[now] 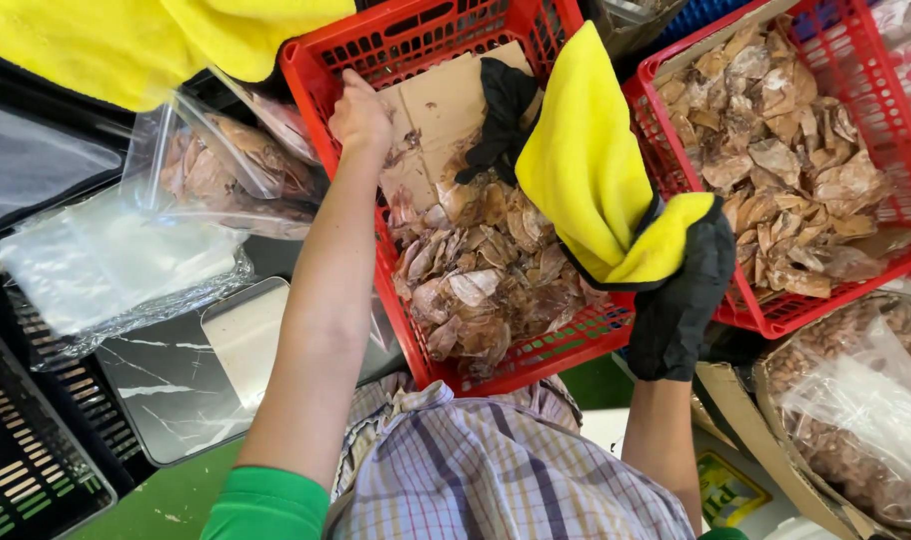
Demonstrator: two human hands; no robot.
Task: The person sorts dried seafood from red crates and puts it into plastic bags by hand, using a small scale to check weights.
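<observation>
A red plastic crate (321, 75) in the middle holds a heap of dried brown seafood pieces (486, 275) on a cardboard liner (446, 95). My bare left hand (361, 115) is at the crate's left wall by the cardboard, seen from the back with its fingers curled out of sight. My right hand (681, 295) wears a black glove and grips a yellow cloth (581, 165) over the crate's right side. A loose black glove (501, 115) lies in the crate beside the cloth.
A second red crate (910, 150) of dried pieces stands on the right. Clear bags of dried pieces (226, 165) and flat plastic bags (106, 260) lie at the left, above a metal scale plate (246, 335). A black crate (26, 465) sits bottom left, a lined cardboard box (856, 410) bottom right.
</observation>
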